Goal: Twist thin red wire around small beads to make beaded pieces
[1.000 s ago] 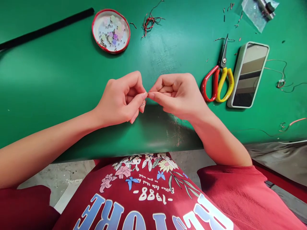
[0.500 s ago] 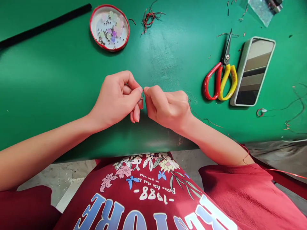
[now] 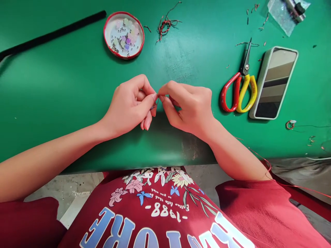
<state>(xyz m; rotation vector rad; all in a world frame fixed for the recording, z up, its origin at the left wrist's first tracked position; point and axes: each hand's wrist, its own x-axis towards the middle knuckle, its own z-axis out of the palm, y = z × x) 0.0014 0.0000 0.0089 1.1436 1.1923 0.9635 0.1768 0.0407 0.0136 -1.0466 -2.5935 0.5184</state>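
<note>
My left hand [image 3: 134,103] is closed, thumb and forefinger pinching a thin dark cord [image 3: 158,100] that carries a few tiny beads [image 3: 154,107] by the fingers. Close against it, my right hand [image 3: 190,105] pinches the same cord between thumb and fingertip. The two pinches almost touch, so the cord's end between them is mostly hidden. From behind my right forearm a thin red cord [image 3: 254,151] trails off to the right.
Beyond my hands lie a red-rimmed lid [image 3: 105,38] of small beads and a tangle of red-black cord [image 3: 165,26]. Scissors [image 3: 245,67] and a phone [image 3: 274,82] lie to the right, a black rod [image 3: 54,33] to the left. A clear bag [image 3: 280,19] rests far right.
My right hand has turned and opened out a little, its fingers now less curled while still pinching beside my left hand. The whole view has shifted slightly.
</note>
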